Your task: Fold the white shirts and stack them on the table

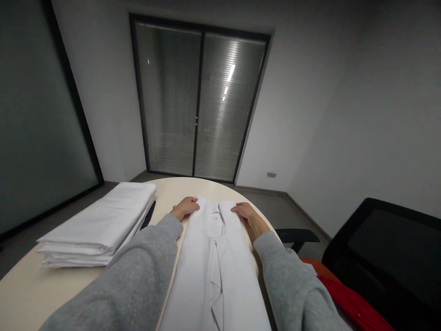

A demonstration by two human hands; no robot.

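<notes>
A white buttoned garment (198,262), probably a shirt or coat, lies lengthwise on the round table in front of me. Its neck opening faces the far side and its front placket runs toward me, slightly gaping. My left hand (186,208) pinches the far left corner at the shoulder. At the far right shoulder, my right hand (247,215) grips the fabric between thumb and fingers. Both forearms, in grey sleeves, stretch along the garment's sides. The garment's near end runs out of view at the bottom.
A stack of folded white cloth (99,218) sits on the left of the cream table (172,186), with something dark beside it. To the right stands a black mesh chair (386,257) with red fabric (351,299) on it. Glass doors (200,101) with blinds are beyond.
</notes>
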